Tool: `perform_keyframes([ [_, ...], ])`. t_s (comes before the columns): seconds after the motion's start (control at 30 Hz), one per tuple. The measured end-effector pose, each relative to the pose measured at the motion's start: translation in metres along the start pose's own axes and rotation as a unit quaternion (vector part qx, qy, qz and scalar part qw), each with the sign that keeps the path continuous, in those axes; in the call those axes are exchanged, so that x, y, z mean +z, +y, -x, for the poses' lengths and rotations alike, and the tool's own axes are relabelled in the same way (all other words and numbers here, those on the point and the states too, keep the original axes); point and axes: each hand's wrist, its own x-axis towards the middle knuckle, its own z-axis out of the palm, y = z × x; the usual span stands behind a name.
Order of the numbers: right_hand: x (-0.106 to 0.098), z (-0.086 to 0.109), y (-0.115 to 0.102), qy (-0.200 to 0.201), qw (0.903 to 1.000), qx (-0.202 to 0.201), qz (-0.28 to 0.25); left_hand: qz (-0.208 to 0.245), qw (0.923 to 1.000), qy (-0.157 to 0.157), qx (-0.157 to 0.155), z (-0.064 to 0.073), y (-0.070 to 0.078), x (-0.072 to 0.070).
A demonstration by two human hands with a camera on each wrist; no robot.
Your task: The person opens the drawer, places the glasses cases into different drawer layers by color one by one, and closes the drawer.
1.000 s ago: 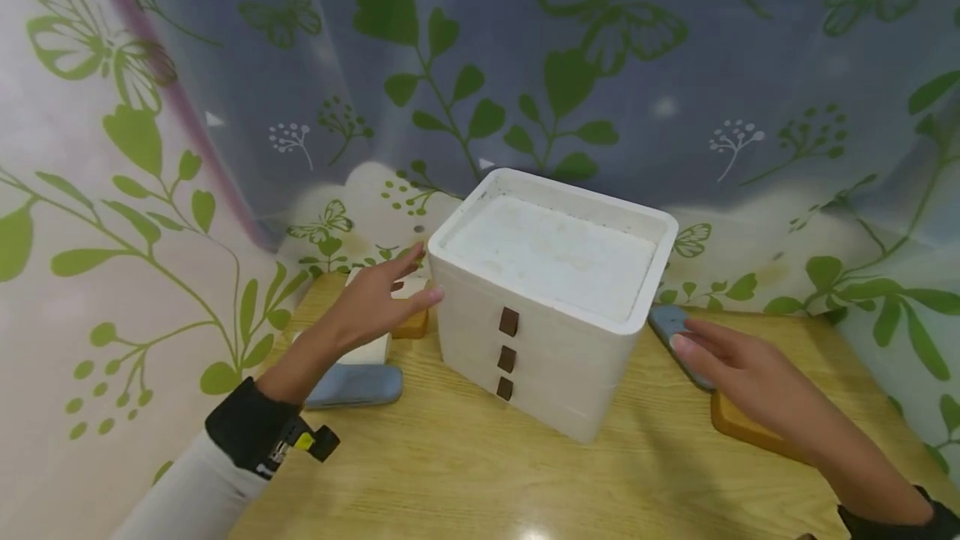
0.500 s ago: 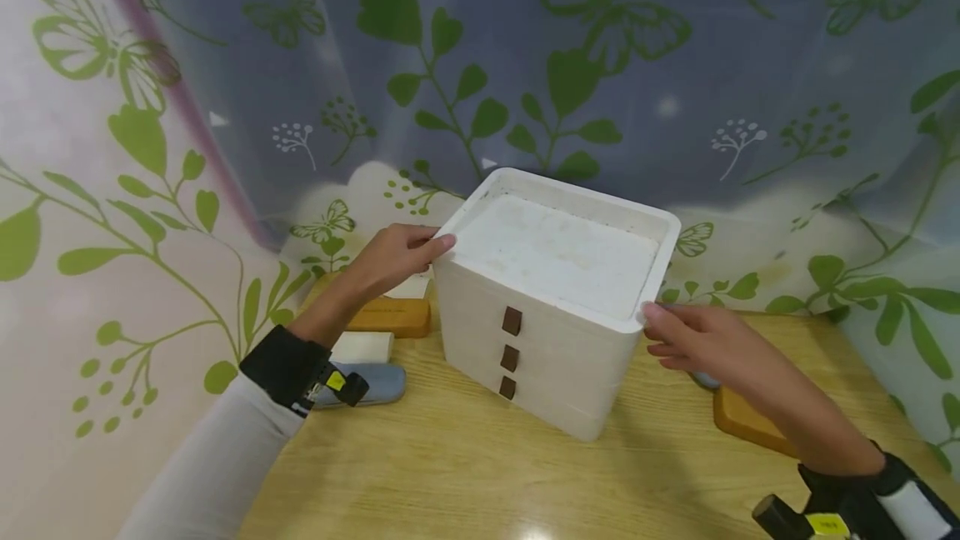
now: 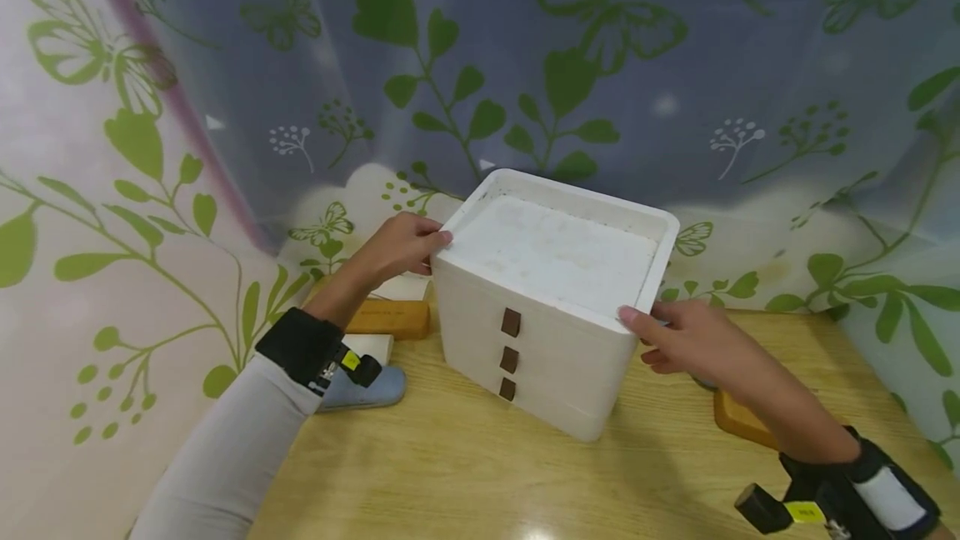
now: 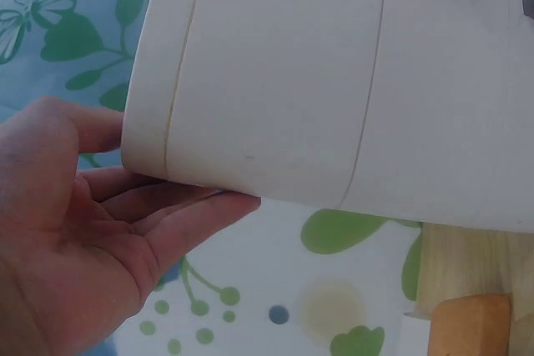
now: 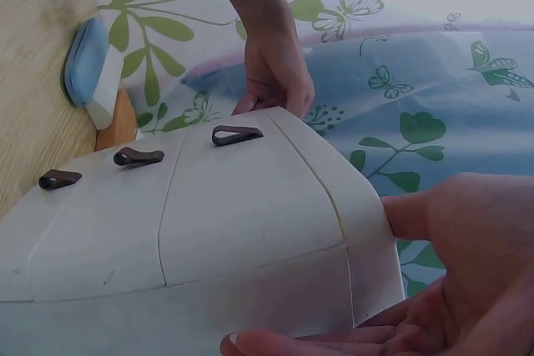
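A white storage box with small drawers (image 3: pixel 555 373) stands on the wooden table, three brown pull tabs down its front. Its top is a shallow recessed tray with a raised rim (image 3: pixel 570 313). My left hand (image 3: pixel 405 247) grips the left front corner of that rim, thumb on top; the left wrist view shows the fingers (image 4: pixel 200 227) along the side wall. At the right front corner my right hand (image 3: pixel 690 336) holds the rim, its thumb over the edge. In the right wrist view, the fingers (image 5: pixel 292 345) lie against the side. All the drawers look closed.
Left of the box lie a blue elongated case (image 3: pixel 382 390), a white block (image 3: pixel 375 346) and an orange-brown block (image 3: pixel 397 319). Another orange-brown block (image 3: pixel 738 417) lies on the right, partly behind my forearm. A leaf-patterned curtain (image 3: pixel 450 65) hangs close behind.
Both hands have come in from beside the box and taken hold of its top rim. Over the last half second, the right thumb has shifted slightly left along the rim. The box stays in place.
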Motion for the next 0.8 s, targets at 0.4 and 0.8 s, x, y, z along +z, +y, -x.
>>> perform_keyframes([
  [0.4,0.0096,0.0012,-0.0031,0.0,0.9998,-0.011,-0.015,0.022,0.9997,-0.005,0.002,-0.0004,-0.0056,-0.0013],
  [0.8,0.0034,-0.0027,0.0051,-0.006,0.9998,-0.009,-0.017,0.042,0.9991,-0.008,-0.009,0.0038,-0.0026,-0.0013],
])
